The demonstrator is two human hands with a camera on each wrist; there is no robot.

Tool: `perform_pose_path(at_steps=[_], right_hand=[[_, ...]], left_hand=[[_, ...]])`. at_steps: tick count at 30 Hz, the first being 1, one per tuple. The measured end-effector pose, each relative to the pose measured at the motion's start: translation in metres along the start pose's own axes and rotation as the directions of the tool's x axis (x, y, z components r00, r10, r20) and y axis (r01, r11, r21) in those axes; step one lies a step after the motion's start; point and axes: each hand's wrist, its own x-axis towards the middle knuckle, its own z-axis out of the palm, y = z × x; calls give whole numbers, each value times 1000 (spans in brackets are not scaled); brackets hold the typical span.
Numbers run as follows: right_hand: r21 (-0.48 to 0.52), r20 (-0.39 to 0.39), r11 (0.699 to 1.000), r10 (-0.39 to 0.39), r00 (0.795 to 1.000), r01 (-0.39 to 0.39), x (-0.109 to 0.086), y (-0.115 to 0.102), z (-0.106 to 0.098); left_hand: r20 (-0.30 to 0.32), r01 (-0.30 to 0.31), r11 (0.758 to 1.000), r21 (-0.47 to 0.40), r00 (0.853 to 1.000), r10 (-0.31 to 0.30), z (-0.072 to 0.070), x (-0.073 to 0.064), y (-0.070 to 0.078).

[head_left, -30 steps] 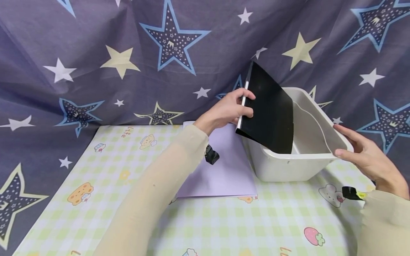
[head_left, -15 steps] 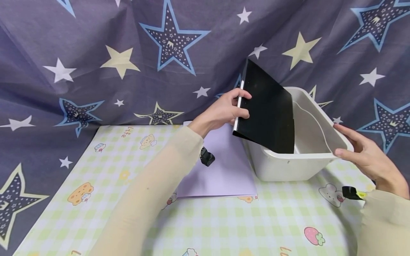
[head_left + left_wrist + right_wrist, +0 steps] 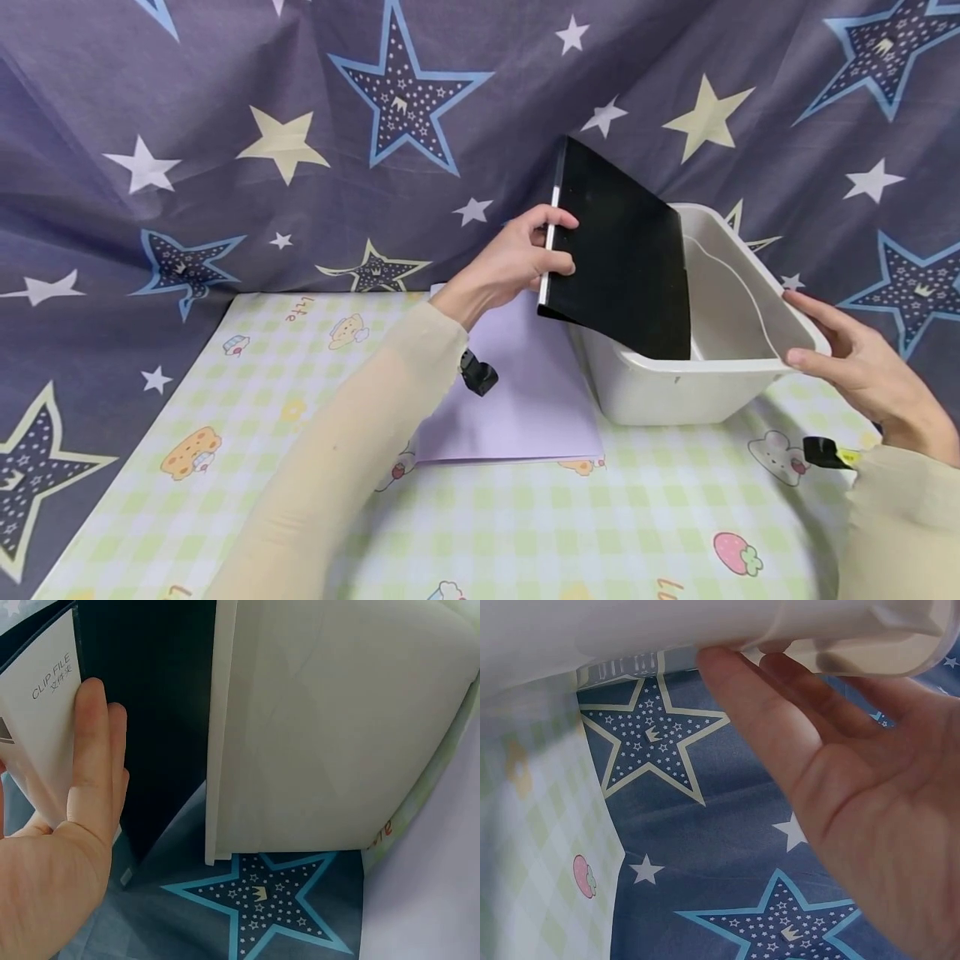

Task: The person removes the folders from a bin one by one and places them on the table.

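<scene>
A black clip file folder (image 3: 618, 258) leans out over the left side of a white plastic bin (image 3: 675, 392), its lower right part inside the bin. My left hand (image 3: 517, 254) grips the folder by its spine, thumb on the near face. In the left wrist view the spine label (image 3: 52, 682) reads "CLIP FILE", and the fingers lie along it. My right hand (image 3: 862, 367) holds the bin's right rim, with the thumb at the front corner. From the right wrist, fingers (image 3: 757, 720) show under the rim.
Left of the bin, a light purple folder or sheet (image 3: 517, 400) lies flat on the checkered tablecloth (image 3: 480, 533), partly under my left arm. A dark star-patterned curtain (image 3: 225, 125) hangs behind the table. A thin white cord or line (image 3: 731, 275) runs along the bin's inner wall.
My left hand has moved left, drawing the folder's spine edge left and slightly up. The bin and my right hand have stayed in place.
</scene>
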Motion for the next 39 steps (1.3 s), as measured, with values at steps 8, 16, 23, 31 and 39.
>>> perform_pose_path(at_steps=[8, 16, 23, 31, 39], right_hand=[[76, 31, 997, -27, 999, 25, 0, -1, -1], [35, 16, 999, -12, 1000, 12, 1, -1, -3], [133, 21, 991, -36, 999, 33, 1, 2, -4], [181, 21, 983, -37, 999, 33, 2, 4, -3], [166, 12, 985, -39, 999, 36, 2, 4, -4]], left_hand=[[-8, -18, 1000, 10, 1000, 18, -7, -5, -1], [-43, -34, 999, -17, 999, 33, -17, -12, -8], [-58, -88, 989, -121, 995, 81, -20, -19, -16], [-88, -135, 976, -172, 989, 122, -21, -33, -22], [-115, -176, 963, -205, 981, 155, -25, -41, -30]])
